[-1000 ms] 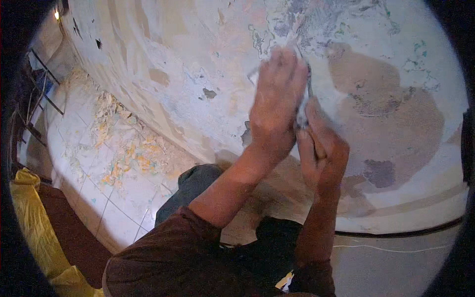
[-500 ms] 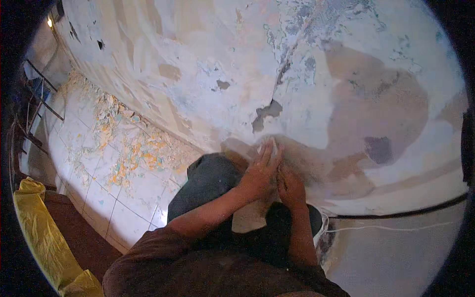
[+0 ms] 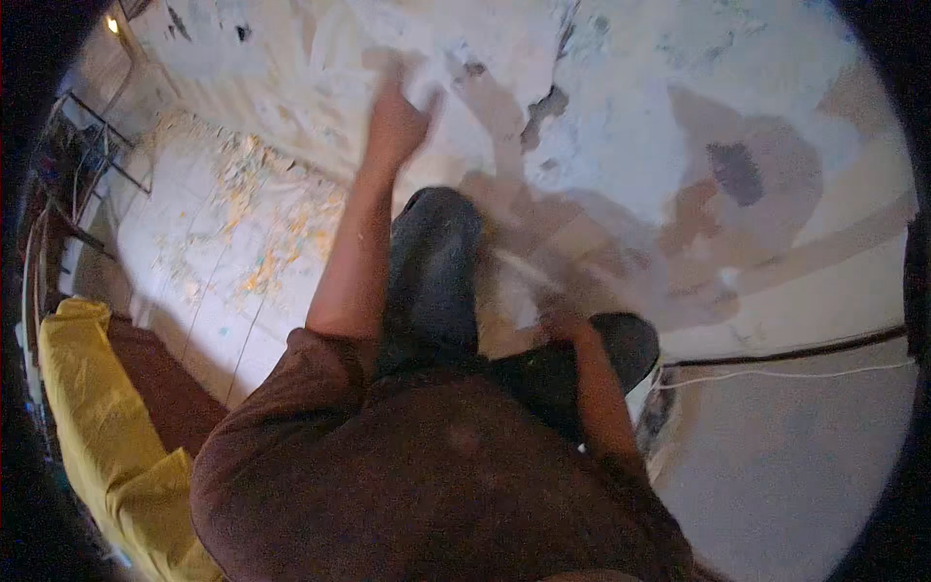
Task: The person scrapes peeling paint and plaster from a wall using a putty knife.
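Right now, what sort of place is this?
Probably a room under repair, seemingly indoors: the wall is chipped and blotched with brownish and grey patches, and pale and orange flakes litter the tiled floor along its foot.

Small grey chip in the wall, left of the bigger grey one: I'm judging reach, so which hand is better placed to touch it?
Left hand, probably: though blurred, it is nearer the small grey chip; the right hand is lower in view, beside the right knee.
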The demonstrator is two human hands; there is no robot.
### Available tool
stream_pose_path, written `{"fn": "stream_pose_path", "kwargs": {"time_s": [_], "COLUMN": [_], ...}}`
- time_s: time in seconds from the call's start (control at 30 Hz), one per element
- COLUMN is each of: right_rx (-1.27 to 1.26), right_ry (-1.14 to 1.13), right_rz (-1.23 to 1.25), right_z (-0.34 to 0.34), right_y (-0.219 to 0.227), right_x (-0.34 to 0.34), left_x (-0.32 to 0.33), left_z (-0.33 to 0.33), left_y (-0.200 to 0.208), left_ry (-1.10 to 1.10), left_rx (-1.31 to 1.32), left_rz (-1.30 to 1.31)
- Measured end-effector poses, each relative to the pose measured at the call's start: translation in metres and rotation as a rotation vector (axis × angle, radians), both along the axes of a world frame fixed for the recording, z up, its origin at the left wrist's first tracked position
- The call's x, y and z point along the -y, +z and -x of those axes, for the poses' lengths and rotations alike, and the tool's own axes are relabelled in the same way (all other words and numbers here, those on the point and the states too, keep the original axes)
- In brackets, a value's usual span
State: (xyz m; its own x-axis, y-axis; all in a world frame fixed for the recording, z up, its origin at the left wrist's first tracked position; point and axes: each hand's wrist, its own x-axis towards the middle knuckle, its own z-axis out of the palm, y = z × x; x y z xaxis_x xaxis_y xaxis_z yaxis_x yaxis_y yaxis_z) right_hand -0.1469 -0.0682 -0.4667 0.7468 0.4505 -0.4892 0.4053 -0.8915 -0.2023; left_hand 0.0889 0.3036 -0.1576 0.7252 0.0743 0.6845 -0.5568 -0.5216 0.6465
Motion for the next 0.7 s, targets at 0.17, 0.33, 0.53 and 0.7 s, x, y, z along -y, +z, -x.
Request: {"fn": "stream_pose_path", "kwargs": {"time_s": [0.17, 0.33, 0.53, 0.7], "right_rx": [-0.181, -0.013, -0.039, 0.184], "right_ry": [-0.508, -0.232, -0.443, -0.668], "right_rz": [0.163, -0.004, -0.093, 0.032], "right_z": [-0.006, -0.009, 0.013, 0.008], "right_y": [-0.003, 0.012, 0.020, 0.031], "right_x": [-0.012, -0.004, -0.007, -0.014], "left_x": [-0.034, 0.055, 0.059, 0.000], "left_z": [0.024, 0.163, 0.159, 0.008], "left_y": [-0.045, -0.139, -0.160, -0.106], "left_ry": [0.344, -0.751, -1.179, -0.554], "left_rx": [0.317, -0.395, 0.058, -0.078], "left_rz": [0.189, -1.230, -1.330, -1.115]}}
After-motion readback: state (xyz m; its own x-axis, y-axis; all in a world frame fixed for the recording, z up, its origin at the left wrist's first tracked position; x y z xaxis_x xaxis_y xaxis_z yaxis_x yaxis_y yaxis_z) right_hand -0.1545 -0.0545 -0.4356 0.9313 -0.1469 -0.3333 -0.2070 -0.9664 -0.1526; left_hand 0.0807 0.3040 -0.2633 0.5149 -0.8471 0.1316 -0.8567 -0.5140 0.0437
